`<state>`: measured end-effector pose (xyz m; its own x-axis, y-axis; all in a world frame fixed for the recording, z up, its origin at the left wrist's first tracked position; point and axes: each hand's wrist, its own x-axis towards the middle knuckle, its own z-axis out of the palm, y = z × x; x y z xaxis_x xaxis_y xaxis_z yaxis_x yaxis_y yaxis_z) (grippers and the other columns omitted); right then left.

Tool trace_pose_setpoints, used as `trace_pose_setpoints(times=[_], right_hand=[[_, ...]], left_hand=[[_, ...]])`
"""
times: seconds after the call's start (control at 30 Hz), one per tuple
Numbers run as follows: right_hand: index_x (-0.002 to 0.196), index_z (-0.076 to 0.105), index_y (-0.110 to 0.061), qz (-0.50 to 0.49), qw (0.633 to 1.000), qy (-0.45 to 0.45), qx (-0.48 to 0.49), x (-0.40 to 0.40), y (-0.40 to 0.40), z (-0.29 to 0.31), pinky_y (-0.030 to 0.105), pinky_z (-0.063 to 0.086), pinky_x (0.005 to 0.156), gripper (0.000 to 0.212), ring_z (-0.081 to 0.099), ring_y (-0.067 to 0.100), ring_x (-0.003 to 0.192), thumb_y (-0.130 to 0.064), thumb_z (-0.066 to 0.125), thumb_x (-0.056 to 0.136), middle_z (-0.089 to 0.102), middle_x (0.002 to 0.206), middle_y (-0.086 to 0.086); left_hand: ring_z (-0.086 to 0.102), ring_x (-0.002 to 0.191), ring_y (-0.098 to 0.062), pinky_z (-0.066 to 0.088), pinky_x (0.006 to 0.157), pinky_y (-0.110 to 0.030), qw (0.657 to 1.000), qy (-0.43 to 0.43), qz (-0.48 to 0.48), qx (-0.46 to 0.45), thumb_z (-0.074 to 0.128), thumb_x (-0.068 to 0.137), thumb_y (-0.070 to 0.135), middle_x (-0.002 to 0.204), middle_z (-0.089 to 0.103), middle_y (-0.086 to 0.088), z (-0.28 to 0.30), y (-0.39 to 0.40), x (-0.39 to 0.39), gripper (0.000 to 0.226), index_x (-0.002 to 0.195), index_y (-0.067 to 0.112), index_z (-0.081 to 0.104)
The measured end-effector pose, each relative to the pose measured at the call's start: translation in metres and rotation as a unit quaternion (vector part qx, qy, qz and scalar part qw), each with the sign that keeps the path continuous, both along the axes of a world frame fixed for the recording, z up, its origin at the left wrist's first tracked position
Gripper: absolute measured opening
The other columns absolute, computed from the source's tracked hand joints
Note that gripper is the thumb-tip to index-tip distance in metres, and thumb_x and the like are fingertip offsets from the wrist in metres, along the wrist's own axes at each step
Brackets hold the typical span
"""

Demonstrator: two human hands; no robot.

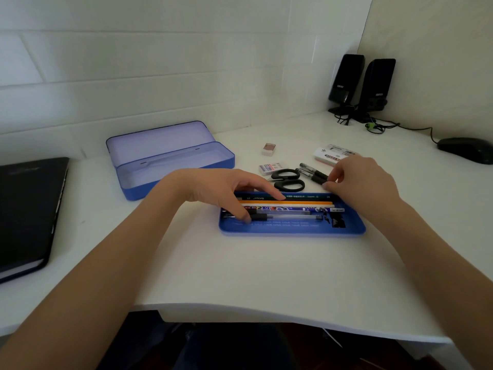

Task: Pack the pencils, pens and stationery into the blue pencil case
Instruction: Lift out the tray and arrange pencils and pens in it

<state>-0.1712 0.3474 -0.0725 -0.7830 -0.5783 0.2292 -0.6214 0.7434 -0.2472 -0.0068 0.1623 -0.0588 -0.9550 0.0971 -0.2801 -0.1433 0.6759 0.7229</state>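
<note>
Blue pencil case [149, 180] lies open and empty; its blue tray [293, 228] nearby holds pencils [298, 202] and pens [288, 217].

Your left hand [226, 192] and right hand [362, 180] are bare, your forearms unsleeved; no rings or watch show.

Blue tray [290, 231], black scissors [288, 180]

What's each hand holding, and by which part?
Right hand pinches a black pen at its near end. Left hand holds nothing; fingers rest on pens in the tray.
</note>
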Motion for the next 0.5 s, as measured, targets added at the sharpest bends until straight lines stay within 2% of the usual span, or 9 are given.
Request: trace_pose_setpoints(times=[0.07,0.13,0.27,0.37,0.43,0.5], right_hand=[[0.088,0.072,-0.020,0.003,1.000,0.016,-0.006,0.001,0.001,0.000,0.029,0.040,0.062,0.013,0.055,0.017,0.077,-0.029,0.063,0.084,0.064,0.089,0.001],[0.089,0.071,-0.019,0.019,0.998,0.020,-0.062,0.001,0.003,0.002,0.030,0.044,0.065,0.013,0.056,0.016,0.078,-0.027,0.062,0.085,0.066,0.090,0.000],[0.086,0.071,-0.021,0.133,0.962,-0.088,-0.223,0.011,0.003,0.013,0.025,0.055,0.074,0.009,0.065,0.010,0.077,-0.026,0.071,0.079,0.070,0.081,-0.006],[0.080,0.073,-0.023,0.253,0.937,-0.149,-0.188,0.028,0.005,0.020,0.029,0.057,0.075,0.006,0.068,0.011,0.072,-0.025,0.075,0.074,0.072,0.074,-0.008],[0.078,0.073,-0.023,0.326,0.918,-0.184,-0.134,0.038,0.008,0.022,0.039,0.058,0.075,0.007,0.069,0.014,0.070,-0.024,0.077,0.072,0.072,0.076,-0.008],[0.075,0.072,-0.023,0.360,0.904,-0.208,-0.103,0.043,0.009,0.022,0.042,0.057,0.074,0.006,0.068,0.018,0.070,-0.022,0.077,0.071,0.072,0.077,-0.006]], left_hand=[[0.055,0.113,-0.006,0.047,0.097,-0.022,1.000,0.004,0.000,0.003,0.072,0.078,0.002,0.133,0.052,0.013,0.000,0.000,0.000,0.062,0.126,0.037,0.055],[0.055,0.114,-0.006,0.047,0.099,-0.023,1.000,0.007,-0.001,0.007,0.072,0.078,0.002,0.134,0.052,0.013,-0.002,0.000,-0.001,0.062,0.126,0.037,0.055],[0.054,0.114,-0.003,0.047,0.098,-0.023,1.000,0.003,-0.008,0.002,0.073,0.078,0.004,0.133,0.052,0.015,-0.002,-0.003,-0.001,0.062,0.126,0.040,0.055],[0.058,0.110,-0.004,0.049,0.093,-0.019,1.000,0.006,0.012,0.014,0.075,0.076,0.003,0.125,0.057,0.014,-0.001,-0.005,0.000,0.061,0.126,0.034,0.055],[0.056,0.115,-0.007,0.048,0.097,-0.022,0.999,0.008,0.019,0.031,0.076,0.074,0.002,0.125,0.060,0.011,-0.002,-0.006,0.001,0.064,0.127,0.030,0.055],[0.052,0.122,-0.004,0.043,0.103,-0.025,0.999,0.008,0.015,0.044,0.075,0.073,-0.002,0.131,0.057,0.011,-0.002,-0.007,0.002,0.067,0.130,0.027,0.053]])
